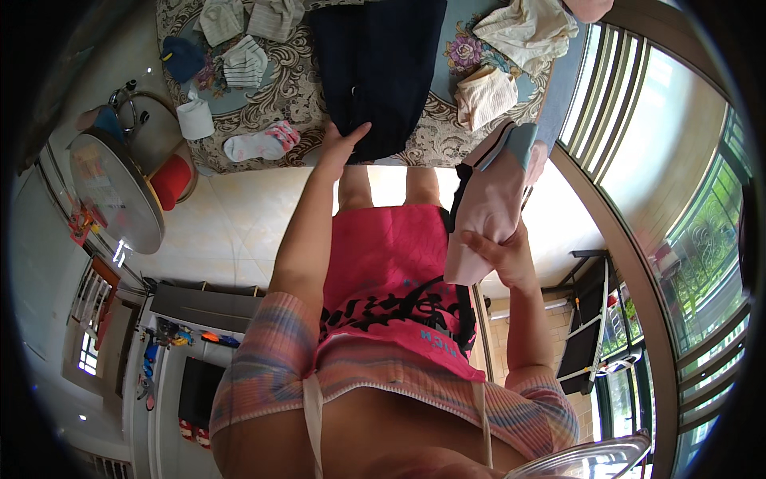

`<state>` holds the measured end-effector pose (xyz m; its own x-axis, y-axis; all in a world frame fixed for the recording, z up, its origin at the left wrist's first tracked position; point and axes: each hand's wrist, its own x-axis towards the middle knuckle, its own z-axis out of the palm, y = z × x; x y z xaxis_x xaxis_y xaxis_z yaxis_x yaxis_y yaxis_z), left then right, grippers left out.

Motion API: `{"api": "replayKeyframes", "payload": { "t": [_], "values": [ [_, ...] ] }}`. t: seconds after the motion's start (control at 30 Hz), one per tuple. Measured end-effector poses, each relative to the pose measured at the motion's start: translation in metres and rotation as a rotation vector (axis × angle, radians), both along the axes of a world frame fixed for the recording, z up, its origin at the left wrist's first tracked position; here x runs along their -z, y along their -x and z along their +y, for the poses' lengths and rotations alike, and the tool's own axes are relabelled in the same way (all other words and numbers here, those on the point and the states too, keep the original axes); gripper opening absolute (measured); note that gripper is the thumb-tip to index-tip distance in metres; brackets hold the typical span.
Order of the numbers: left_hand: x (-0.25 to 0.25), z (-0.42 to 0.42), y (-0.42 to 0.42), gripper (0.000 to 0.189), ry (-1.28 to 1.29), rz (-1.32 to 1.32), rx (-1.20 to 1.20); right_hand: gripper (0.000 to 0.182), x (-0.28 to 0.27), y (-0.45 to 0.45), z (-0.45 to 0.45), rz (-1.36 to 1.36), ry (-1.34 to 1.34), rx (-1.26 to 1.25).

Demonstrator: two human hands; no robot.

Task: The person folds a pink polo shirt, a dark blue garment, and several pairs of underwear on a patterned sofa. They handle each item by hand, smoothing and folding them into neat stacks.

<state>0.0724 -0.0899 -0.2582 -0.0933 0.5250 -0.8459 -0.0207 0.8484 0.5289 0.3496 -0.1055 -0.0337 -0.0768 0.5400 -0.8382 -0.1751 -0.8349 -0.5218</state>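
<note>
My left hand (346,143) rests at the near end of dark navy trousers (383,72), which lie lengthwise on a table with a patterned cloth (287,102). The thumb lies over the fabric; whether the fingers grip it, I cannot tell. Off the table's near edge, to the right, my right hand (502,251) holds a pale pink folded garment (488,203) with light blue and black trim. White socks with pink patterns (263,142) lie left of the trousers. A folded cream garment (488,97) is at the right, below a looser cream one (529,30).
At the table's left are a toilet paper roll (195,117), a dark blue folded cloth (183,58) and striped folded cloths (244,61). A round stool (116,191) stands on the floor at left. A slatted window frame (604,102) borders the table's right side.
</note>
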Motion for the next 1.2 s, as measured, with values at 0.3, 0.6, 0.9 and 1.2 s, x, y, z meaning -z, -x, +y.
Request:
{"api": "replayKeyframes", "payload": {
  "t": [0.3, 0.6, 0.9, 1.2],
  "values": [
    [0.040, -0.053, 0.048, 0.059, -0.136, -0.247, -0.295, 0.043, -0.003, 0.049, 0.041, 0.133, -0.319, -0.129],
    [-0.002, 0.020, 0.055, 0.075, 0.019, -0.376, -0.509, 0.051, 0.198, 0.068, 0.049, -0.164, -0.306, -0.240],
    [0.000, 0.064, 0.062, 0.071, -0.257, -0.059, -0.178, 0.064, 0.222, 0.084, 0.105, -0.089, -0.316, 0.058],
    [0.019, 0.079, 0.072, 0.038, -0.332, 0.299, 0.015, 0.046, 0.235, 0.085, 0.097, -0.042, -0.328, 0.064]
  ]
}}
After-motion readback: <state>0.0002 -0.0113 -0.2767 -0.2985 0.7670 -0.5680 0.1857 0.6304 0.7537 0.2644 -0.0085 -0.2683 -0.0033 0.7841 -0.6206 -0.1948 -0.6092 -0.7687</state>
